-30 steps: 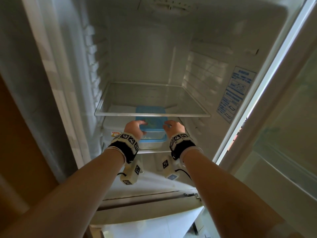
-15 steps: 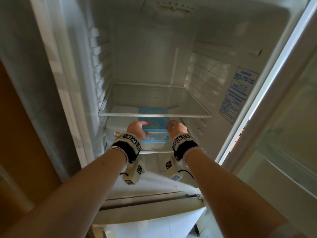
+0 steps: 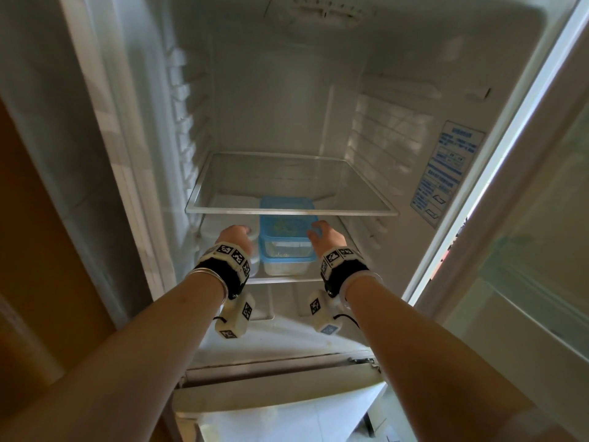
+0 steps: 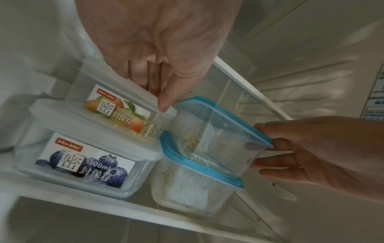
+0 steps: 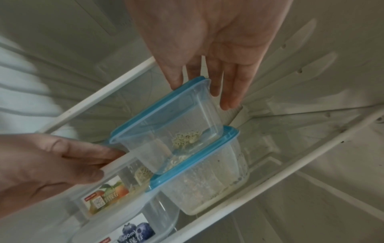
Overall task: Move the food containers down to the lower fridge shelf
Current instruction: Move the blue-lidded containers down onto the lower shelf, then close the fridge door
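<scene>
Inside an open fridge, pale walls, dim light. On the lower shelf (image 4: pixel 104 207), under the upper glass shelf (image 3: pixel 287 212), two stacks just beside each other. Upper blue-lidded container (image 4: pixel 218 131) stacked on the lower blue-lidded container (image 4: pixel 193 185), some pale food visible inside. Right grip (image 3: pixel 325 237) apart, straight fingers against its right side, thumb at the lid corner. To the left, upper white-lidded container (image 4: pixel 116 102) atop the lower white-lidded container (image 4: pixel 83 164). Left grip (image 3: pixel 234 237) pinching its lid edge, fingers above, thumb at the front corner. Probably the settling step. Risk from here: nudging either top box sideways off the smooth lid beneath, or bumping the neighbouring stack, with both stacks near the shelf's front rim.
</scene>
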Available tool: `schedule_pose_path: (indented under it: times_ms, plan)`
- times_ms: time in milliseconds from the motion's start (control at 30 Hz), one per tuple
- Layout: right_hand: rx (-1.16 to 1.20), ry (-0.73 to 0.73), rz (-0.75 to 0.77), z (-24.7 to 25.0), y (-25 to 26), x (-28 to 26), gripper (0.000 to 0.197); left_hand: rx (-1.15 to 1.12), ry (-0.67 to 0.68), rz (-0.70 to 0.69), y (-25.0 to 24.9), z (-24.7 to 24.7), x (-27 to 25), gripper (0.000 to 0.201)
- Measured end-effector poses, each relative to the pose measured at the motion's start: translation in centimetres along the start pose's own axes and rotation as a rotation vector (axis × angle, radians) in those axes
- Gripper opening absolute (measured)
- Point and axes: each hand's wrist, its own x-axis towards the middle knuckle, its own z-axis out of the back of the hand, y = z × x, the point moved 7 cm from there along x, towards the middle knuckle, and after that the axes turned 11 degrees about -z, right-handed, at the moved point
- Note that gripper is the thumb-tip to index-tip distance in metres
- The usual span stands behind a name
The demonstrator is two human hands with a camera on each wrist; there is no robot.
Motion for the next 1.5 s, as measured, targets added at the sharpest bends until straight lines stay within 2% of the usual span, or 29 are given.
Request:
schedule_pose_path:
  times_ms: [200,367,600,733,900,1033,1267,1500]
  plan:
    - [-0.034,-0.001,0.004,-0.4,0.2,0.0,0.041,-0.074,0.025,0.028,-0.4,-0.4,0.0,0.043]
    - [-0.095,-0.037,0.009,0.4,0.0,-0.9,0.048,-0.032,0.037,0.012,-0.9,0.2,-1.3,0.045]
    - [-0.291,-0.073,0.051,1.3,-0.9,-4.9,0.055,0.054,0.027,-0.095,-2.5,1.6,-4.4,0.047]
    - [-0.395,-0.037,0.091,1.6,-1.9,-8.4,0.049,0.154,0.103,-0.177,-3.4,1.0,-7.5,0.050]
    - [-0.507,-0.014,0.047,1.4,-4.7,-12.0,0.046,0.215,0.153,-0.236,-3.9,-0.4,-11.5,0.049]
    - [-0.617,0.009,0.014,0.5,-7.2,-14.0,0.052,0.261,0.217,-0.260,-4.0,-2.4,-15.1,0.049]
    - [-0.731,0.043,0.020,0.4,-12.1,-17.6,0.054,0.353,0.251,-0.228,-4.6,-4.2,-21.1,0.039]
    - [-0.785,0.096,0.072,1.1,-17.5,-22.8,0.046,0.388,0.265,-0.174,-5.2,-6.8,-29.1,0.051]
